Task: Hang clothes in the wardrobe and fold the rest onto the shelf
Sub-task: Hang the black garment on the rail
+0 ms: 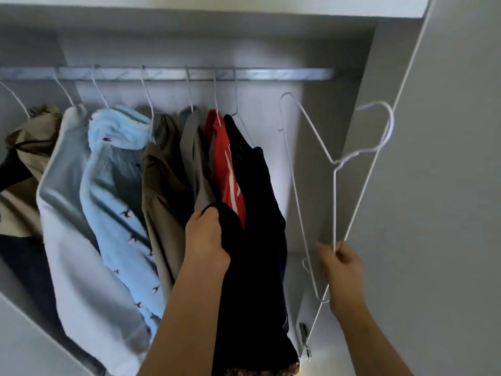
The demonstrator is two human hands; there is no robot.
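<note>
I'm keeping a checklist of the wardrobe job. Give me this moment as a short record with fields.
left hand: grips a dark garment in front of the hung clothes
right hand: holds a bare white wire hanger, off the rail
rail: hung garments crowd its left and middle; right end bare
hung items include: light blue top, red top
status: dark garment not yet hung

a single head-worn wide-angle camera stood close before the open wardrobe (393, 77), facing straight into it, so the rail (271, 74) ran across the upper part and the shelf (352, 9) above edged the top. low in view sat the left grip (207, 237) on a dark garment (257, 267) at centre, the right grip (343, 267) on a wire hanger (335, 207) at lower right.
</note>
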